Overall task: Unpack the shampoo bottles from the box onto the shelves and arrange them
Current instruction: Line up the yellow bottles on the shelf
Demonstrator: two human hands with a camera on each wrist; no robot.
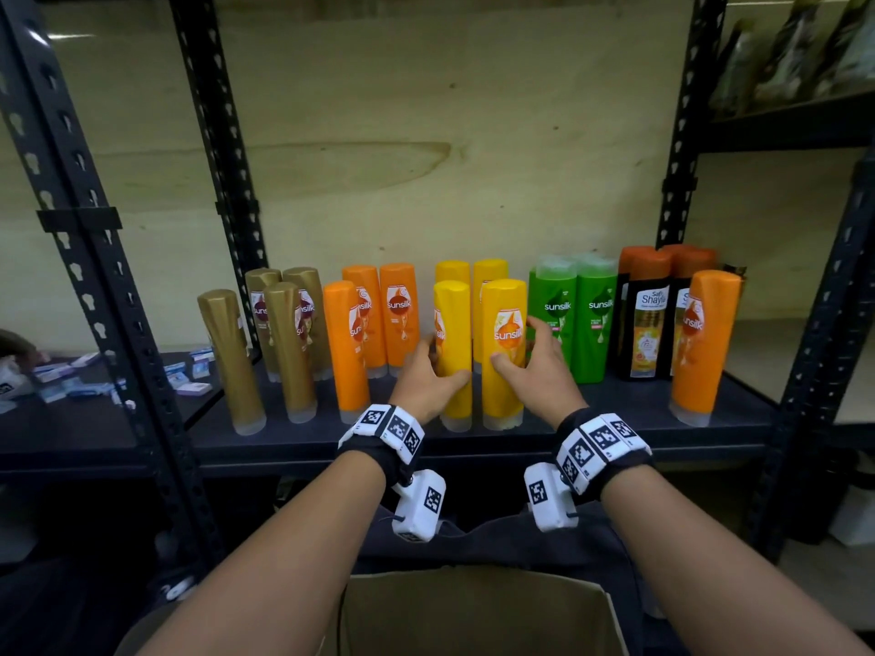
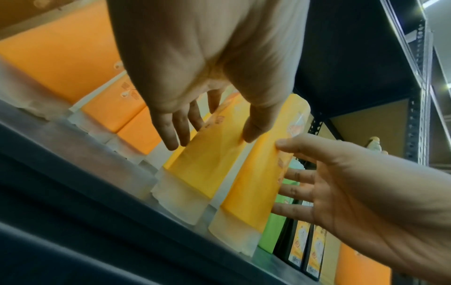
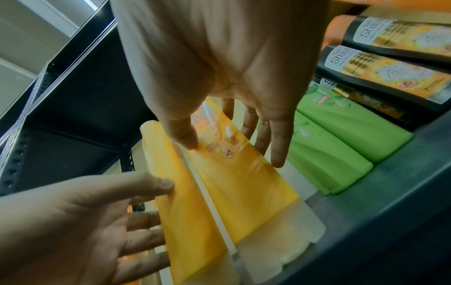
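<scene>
Yellow bottles (image 1: 503,298), green bottles (image 1: 595,343), black shelf (image 1: 592,409)

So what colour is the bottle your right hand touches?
The bottle is yellow; the head view shows it best.
</scene>
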